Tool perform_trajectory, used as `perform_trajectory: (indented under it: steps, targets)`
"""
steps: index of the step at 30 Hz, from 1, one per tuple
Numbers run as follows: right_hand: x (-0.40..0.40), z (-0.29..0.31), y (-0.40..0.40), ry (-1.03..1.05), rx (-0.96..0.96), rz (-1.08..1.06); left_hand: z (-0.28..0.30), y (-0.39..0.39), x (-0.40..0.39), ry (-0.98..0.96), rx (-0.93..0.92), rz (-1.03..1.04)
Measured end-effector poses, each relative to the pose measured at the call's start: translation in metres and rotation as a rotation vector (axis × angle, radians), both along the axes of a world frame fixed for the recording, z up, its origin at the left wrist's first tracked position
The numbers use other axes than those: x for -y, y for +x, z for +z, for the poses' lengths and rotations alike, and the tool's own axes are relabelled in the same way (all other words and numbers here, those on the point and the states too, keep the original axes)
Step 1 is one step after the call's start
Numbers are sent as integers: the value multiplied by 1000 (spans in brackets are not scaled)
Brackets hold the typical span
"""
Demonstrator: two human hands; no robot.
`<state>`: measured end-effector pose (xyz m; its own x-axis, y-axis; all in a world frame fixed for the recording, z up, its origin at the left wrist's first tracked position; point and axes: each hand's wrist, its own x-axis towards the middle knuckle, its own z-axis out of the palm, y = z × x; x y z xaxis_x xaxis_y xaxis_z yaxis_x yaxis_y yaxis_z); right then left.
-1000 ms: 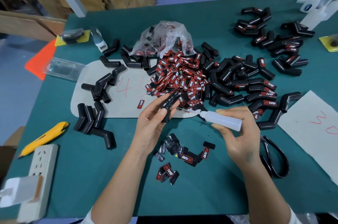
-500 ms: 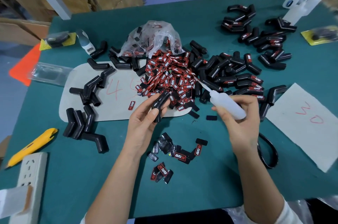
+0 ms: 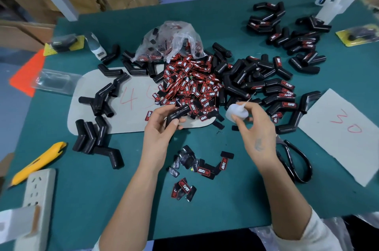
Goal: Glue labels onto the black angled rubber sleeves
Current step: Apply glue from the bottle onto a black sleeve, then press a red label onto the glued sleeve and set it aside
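Red-and-black labels (image 3: 190, 84) heap on a teal table (image 3: 225, 209) among black sleeves (image 3: 246, 74), near a yellow knife (image 3: 39, 161).

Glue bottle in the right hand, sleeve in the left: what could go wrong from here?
1. The glue bottle in the right hand points its thin nozzle toward the finished sleeves; a stray drip might foul them or the label pile.
2. The left hand grips the sleeve closely, so glue could reach the fingers.
3. Loose labels lie by the wrists and may get swept aside.
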<state>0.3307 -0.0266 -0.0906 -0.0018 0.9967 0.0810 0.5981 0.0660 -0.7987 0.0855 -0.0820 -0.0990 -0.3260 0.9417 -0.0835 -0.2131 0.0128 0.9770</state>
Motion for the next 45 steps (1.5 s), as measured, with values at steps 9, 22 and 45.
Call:
perform_trajectory:
  steps: [9,22,45]
  targets:
    - [2,1,-1,53,-66,-28,1,-1,0,-32,-60,-1]
    - [-2,1,-79,313,370,343,1,-2,-1,-27,-81,59]
    - [-14,-8,-79,16,-17,349,-2,-4,-1,9,-52,108]
